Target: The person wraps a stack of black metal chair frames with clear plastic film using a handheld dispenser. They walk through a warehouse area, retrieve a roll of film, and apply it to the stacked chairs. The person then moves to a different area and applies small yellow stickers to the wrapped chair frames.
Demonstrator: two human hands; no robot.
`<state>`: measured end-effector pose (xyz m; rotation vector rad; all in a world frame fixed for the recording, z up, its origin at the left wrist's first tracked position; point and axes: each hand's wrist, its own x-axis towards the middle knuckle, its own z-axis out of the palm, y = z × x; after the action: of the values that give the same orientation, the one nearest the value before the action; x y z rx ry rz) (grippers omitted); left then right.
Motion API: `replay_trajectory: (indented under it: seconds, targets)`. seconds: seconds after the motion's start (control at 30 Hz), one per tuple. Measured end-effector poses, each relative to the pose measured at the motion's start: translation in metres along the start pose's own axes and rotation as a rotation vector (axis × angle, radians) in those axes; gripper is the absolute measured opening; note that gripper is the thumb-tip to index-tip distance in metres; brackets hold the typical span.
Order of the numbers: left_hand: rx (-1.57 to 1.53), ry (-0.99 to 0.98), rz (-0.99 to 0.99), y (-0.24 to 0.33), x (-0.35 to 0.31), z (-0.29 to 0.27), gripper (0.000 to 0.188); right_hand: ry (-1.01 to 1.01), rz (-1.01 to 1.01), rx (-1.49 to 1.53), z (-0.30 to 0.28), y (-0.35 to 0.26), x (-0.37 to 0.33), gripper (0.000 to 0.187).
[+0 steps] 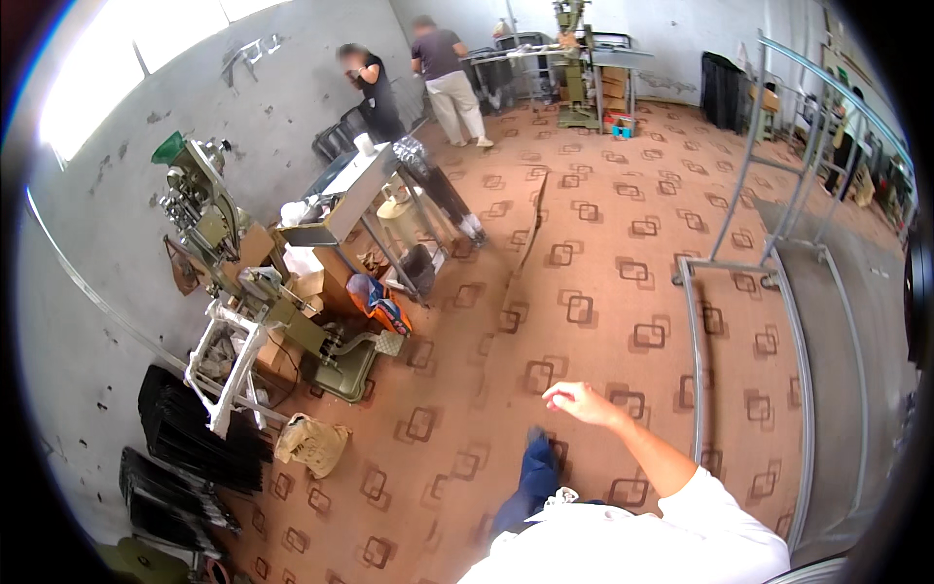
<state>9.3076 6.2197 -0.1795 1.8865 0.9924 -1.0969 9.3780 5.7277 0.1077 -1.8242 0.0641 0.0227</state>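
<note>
Now | right hand [576,397] loosely curled, empty, above floor [467,428] | left hand unseen | steel frame [744,292] right: stiff, likely heavy, grip its tube.

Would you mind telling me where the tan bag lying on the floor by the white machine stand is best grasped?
Probably at its bunched upper end, from above: the tan bag lies slumped on the patterned floor, and its gathered top offers loose folds for fingers. The white stand crowds its left, so approach from the open floor side. The right hand is empty.

A workshop: green press machines [209,209], metal frames [769,195], a cluttered workbench [355,195].
</note>
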Motion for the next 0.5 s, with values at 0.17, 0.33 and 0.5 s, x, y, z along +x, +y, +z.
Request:
replay_trajectory:
  seconds: [0.17, 0.33, 0.5]
  targets:
    - [-0.085, 0.001, 0.009, 0.121, 0.040, 0.049, 0.022, -0.222, -0.015, -0.234, -0.049, 0.095, 0.071, 0.027]
    - [0.133, 0.024, 0.381, 0.339, 0.095, 0.116, 0.022, -0.038, 0.387, -0.057, -0.143, 0.126, 0.098, 0.023]
    - [0.364, -0.045, 1.115, 0.678, 0.068, 0.196, 0.023, 0.282, 0.427, 0.117, -0.226, 0.133, 0.157, 0.022]
